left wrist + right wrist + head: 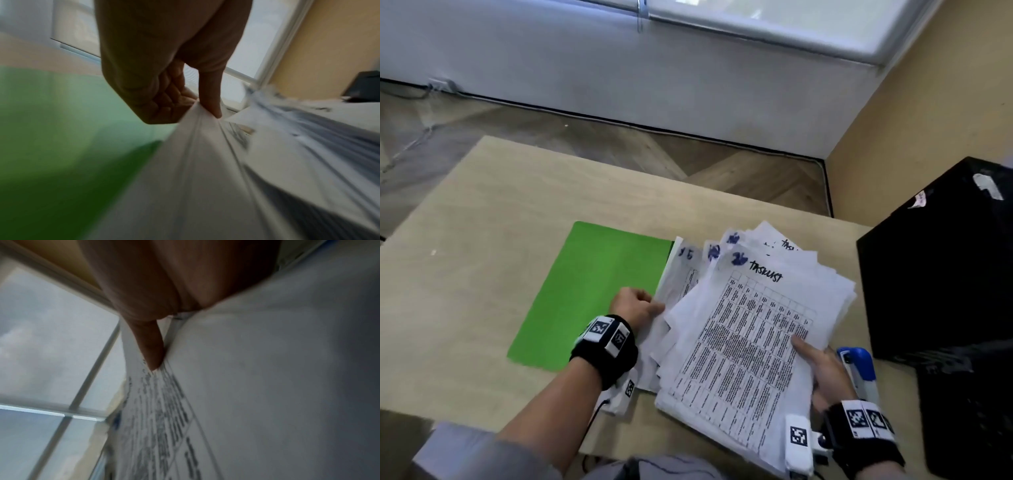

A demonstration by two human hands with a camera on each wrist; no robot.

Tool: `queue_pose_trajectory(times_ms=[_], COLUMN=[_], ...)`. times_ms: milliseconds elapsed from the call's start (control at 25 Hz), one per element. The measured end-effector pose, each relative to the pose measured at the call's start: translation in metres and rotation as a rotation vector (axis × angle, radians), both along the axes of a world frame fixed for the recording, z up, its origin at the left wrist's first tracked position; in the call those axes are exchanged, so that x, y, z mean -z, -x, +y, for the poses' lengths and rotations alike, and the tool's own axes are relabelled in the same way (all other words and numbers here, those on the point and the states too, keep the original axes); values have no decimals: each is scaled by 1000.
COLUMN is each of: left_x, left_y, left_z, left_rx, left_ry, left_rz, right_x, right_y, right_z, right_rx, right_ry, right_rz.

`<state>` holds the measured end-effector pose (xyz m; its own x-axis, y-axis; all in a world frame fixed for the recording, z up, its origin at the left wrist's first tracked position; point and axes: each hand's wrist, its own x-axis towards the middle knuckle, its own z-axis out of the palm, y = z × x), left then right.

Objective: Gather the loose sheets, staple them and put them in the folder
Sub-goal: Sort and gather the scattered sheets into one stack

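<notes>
A fanned, uneven stack of printed sheets (pixel 750 325) headed "TASKLIST" is held over the wooden table (pixel 482 240), right of a closed green folder (pixel 592 294). My left hand (pixel 635 305) pinches the stack's left edge, thumb (pixel 211 104) on top and curled fingers (pixel 164 104) beneath the paper (pixel 205 162). My right hand (pixel 822 366) grips the right edge of the stack, its thumb (pixel 150 347) lying on the top sheet (pixel 267 386) and its other fingers hidden below. A blue and white stapler (pixel 859 373) lies on the table just right of my right hand.
A black box (pixel 941 267) stands at the table's right end, close to the stapler. Beyond the table's far edge are wood flooring (pixel 619 144) and a white wall (pixel 619 68) under a window. The folder partly covers the table's left half.
</notes>
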<state>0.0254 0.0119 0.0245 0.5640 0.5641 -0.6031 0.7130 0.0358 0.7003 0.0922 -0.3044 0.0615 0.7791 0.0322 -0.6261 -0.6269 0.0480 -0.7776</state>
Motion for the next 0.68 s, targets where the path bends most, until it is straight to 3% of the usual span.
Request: queue_pose_trajectory(times_ms=[280,400,480,680], left_x=[5,2,1,6], left_y=[0,-2,-6,-12], left_z=[-2,6,11,17], left_rx=[119,123,134,170], left_ry=[28,117,61,-59], left_rz=[53,56,110,183], right_x=[28,36,35,4], right_y=[10,1,1,8], right_z=[45,47,52,48], right_rx=[-86,-89,-111,-153], right_ry=[259,257,255,341], right_rz=[-13,75,102,-161])
